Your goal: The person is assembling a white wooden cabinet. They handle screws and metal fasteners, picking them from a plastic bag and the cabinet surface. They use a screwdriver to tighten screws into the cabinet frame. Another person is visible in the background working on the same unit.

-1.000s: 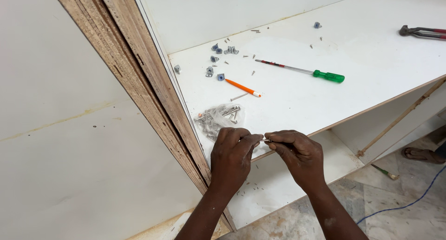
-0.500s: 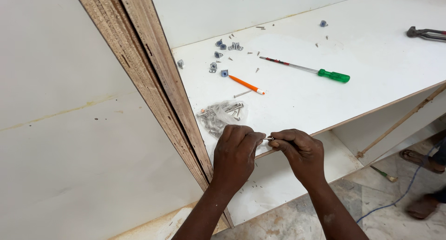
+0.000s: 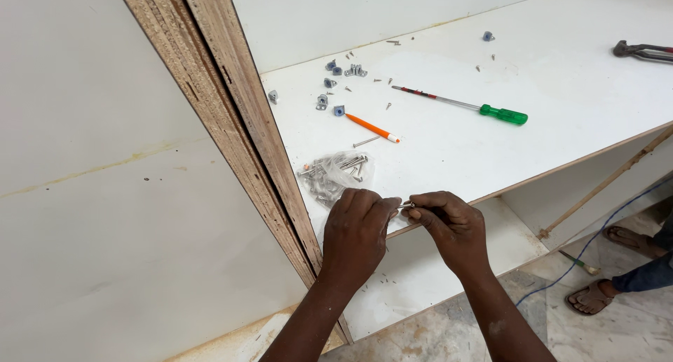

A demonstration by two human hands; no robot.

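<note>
My left hand (image 3: 356,229) and my right hand (image 3: 449,222) meet at the front edge of a white board (image 3: 491,152). Between their fingertips they pinch a small metal screw (image 3: 406,206). Just beyond my left hand lies a clear plastic bag of long screws (image 3: 335,175). One loose screw (image 3: 366,142) rests past the bag, near an orange pencil (image 3: 373,128).
A green-handled screwdriver (image 3: 463,105) lies mid-board, with several small grey fittings (image 3: 338,78) and loose screws behind it. Pliers (image 3: 641,51) sit at the far right. A raw plywood edge (image 3: 231,117) stands upright at left. Another person's sandalled feet (image 3: 610,264) stand on the floor at right.
Both hands have stayed together on the small screw at the board's edge. The view has shifted slightly, and another person's foot has stepped into sight at right.
</note>
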